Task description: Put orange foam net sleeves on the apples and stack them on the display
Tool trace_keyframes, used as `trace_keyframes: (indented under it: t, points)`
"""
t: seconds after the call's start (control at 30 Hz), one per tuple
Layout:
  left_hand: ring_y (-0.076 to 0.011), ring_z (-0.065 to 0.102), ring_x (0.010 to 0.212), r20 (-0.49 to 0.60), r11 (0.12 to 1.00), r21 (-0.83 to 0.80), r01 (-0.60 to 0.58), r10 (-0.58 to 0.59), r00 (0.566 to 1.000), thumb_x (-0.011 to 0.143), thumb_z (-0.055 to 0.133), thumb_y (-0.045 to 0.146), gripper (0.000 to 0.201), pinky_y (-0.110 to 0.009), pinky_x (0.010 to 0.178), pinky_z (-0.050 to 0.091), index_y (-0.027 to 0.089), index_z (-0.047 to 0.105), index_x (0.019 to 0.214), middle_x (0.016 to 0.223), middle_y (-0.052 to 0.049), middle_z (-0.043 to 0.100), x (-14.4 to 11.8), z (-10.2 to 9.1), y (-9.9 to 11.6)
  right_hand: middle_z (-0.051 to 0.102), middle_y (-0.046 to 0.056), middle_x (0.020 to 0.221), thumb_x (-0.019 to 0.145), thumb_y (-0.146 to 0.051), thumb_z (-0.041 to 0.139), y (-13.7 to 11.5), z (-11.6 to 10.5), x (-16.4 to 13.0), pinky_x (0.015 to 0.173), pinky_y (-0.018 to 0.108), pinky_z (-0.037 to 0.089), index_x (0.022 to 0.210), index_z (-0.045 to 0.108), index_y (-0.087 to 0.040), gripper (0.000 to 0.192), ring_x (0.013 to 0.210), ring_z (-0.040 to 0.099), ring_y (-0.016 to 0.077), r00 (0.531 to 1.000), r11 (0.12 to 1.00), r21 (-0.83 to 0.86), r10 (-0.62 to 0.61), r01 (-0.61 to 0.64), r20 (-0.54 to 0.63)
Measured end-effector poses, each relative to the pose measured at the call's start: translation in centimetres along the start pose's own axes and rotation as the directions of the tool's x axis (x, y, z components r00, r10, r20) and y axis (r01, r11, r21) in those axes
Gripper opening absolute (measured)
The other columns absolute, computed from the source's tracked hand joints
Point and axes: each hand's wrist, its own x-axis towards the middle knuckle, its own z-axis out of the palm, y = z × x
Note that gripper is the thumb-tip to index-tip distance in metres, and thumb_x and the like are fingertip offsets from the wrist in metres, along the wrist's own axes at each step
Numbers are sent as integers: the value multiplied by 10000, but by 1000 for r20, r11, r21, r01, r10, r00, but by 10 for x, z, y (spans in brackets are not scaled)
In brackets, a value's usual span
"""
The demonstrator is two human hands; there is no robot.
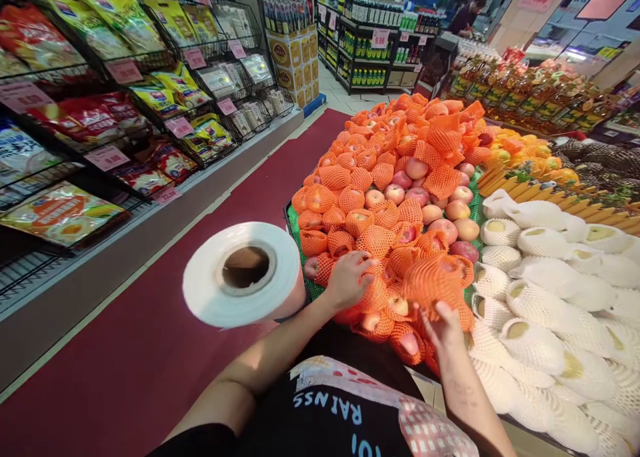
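The right hand [443, 327] has its fingers closed on an orange net sleeve [433, 280] at the near edge of a fruit heap, gripping its lower rim; the sleeve bulges above the fingertips, but whether fruit sits inside it cannot be told. At about nine o'clock from that sleeve, the left hand [350, 277] rests palm down on the netted peaches [373, 234], its fingers curled loosely over one of them, with no clear sign that it has lifted anything. Both hands are near each other at the six o'clock edge of the peach pile [395, 170], which rises toward twelve o'clock, with bare pink peaches [450, 210] showing in its middle.

At nine o'clock from the left hand, just beside the forearm, stands a roll of thin plastic bags [245, 274], its core facing the camera. At three o'clock from the right hand lie fruits in white foam netting [540, 304]. Beyond them, toward one o'clock, are yellow fruit [530, 154] and bottles of oil [530, 94]. Along the ten o'clock side run wire shelves of packaged snacks [100, 104] with pink price tags, above a red floor mat [165, 324].
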Motion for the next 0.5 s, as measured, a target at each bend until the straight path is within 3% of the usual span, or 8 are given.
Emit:
trace_keyframes:
  t: [0.07,0.13,0.23,0.33,0.4,0.5]
  points:
    - [-343,476,1329,-92,970,105,219,-209,973,991,436,425,414,-561,1146,308,217,676,1257,1378,-146,616,1,13,-17,750,104,1187,863,-564,553,-11,4,26,946,509,583,1294,621,-274,524,1033,727,305,988,979,163,133,-119,-76]
    - [-367,454,1345,-138,935,190,299,-276,951,958,520,490,441,-591,1162,283,196,674,1248,1383,-165,608,-4,26,-26,733,128,1216,773,-604,609,-25,15,57,994,520,545,1246,641,-227,605,1094,700,321,988,960,237,155,-148,-8]
    - [-394,446,1339,-164,916,262,303,-267,950,929,553,585,521,-593,1135,320,183,668,1239,1401,-192,580,-17,35,-28,733,115,1187,667,-594,725,-35,42,93,1024,516,509,1176,650,-207,644,1115,677,325,982,987,94,115,-130,149]
    - [-424,438,1332,-175,909,271,316,-276,945,901,545,667,637,-587,1091,370,175,638,1295,1432,-216,549,-30,28,-24,706,132,1210,587,-559,826,-29,75,110,1001,506,496,1217,609,-184,765,1100,659,328,951,978,-208,65,-1,303]
    - [-442,441,1327,-189,908,263,327,-284,940,868,562,708,726,-595,1087,379,159,614,1342,1456,-232,530,-39,20,-22,688,145,1199,537,-548,869,-21,94,114,980,510,479,1240,591,-177,842,1096,631,343,925,867,-471,35,160,379]
    - [-450,452,1330,-202,901,255,350,-304,931,839,594,724,783,-603,1115,365,140,609,1361,1473,-244,519,-52,14,-21,691,156,1092,557,-510,880,-9,114,115,968,528,435,1278,577,-151,860,1099,586,376,848,563,-714,44,416,529]
